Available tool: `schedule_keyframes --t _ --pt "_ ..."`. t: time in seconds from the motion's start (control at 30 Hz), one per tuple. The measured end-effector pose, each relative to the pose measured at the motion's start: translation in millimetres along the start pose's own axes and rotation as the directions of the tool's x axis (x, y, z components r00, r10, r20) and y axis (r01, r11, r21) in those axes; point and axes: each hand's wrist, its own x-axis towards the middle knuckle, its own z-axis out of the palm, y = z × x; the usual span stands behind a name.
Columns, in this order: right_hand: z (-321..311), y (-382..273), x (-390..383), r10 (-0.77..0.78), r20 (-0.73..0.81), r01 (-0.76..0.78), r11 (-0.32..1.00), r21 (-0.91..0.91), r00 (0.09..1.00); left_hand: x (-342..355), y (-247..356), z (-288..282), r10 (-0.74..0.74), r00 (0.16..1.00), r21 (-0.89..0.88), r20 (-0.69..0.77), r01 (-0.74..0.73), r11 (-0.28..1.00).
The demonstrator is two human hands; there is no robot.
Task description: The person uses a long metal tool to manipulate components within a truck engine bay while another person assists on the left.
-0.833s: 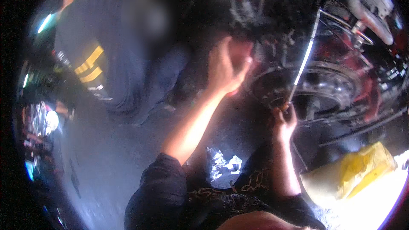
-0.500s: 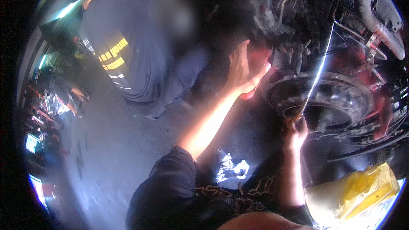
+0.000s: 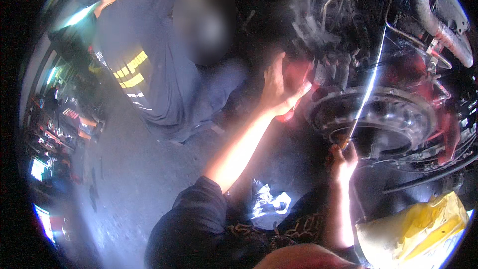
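Note:
In the middle, my left hand (image 3: 284, 88) lies around a red part (image 3: 298, 74), thumb across its near side and fingers reaching up along the left. Most of that part is hidden in shadow and glare. Lower right, my right hand (image 3: 343, 158) is closed on the near end of a long thin metal rod (image 3: 371, 82). An amber-brown piece, like a handle, shows at the fist. The shiny rod slants up across a big round dark metal part (image 3: 420, 117) with an open centre. Its far end meets the dark machinery, where I cannot make out the contact.
Dark vehicle parts with pipes (image 3: 326, 12) and a thick bent tube (image 3: 423, 7) fill the upper right. A person in a dark shirt (image 3: 164, 79) crouches at the left. Crumpled white material (image 3: 269, 204) lies below my left arm; a yellow-and-white bag (image 3: 433, 224) stands lower right.
The view has shifted slightly. My left hand sits a little further left, and the rod has swung slightly left with my right hand a bit lower. Both grips look the same.

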Motion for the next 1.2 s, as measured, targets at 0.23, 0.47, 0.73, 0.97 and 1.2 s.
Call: schedule_keyframes --t 0.23,0.47,0.73,0.97,1.2 --pt "-10.8 27.3 12.0 -0.235 -0.061 0.222 0.960 -0.169 0.970 0.9 9.4 -4.2 -0.065 0.995 -0.010 0.079 0.066 0.998" --pt "-1.9 12.7 6.1 -0.080 -0.033 0.077 0.994 -0.071 0.996 -0.3 4.0 -1.8 -0.028 0.998 -0.039 0.056 0.031 0.999" --pt "2.6 25.2 13.1 -0.081 -0.023 0.080 0.996 -0.049 0.996 -2.7 1.2 1.8 0.088 0.996 0.089 0.004 -0.088 0.992" --pt "4.8 21.0 12.5 -0.037 -0.011 0.036 0.997 -0.062 0.999 -0.1 -1.6 1.3 0.020 1.000 0.022 0.010 -0.020 1.000" --pt "5.4 12.8 7.8 -0.029 -0.013 0.028 0.996 -0.082 0.999 0.8 -3.0 2.4 -0.026 0.999 0.007 0.043 0.026 1.000"
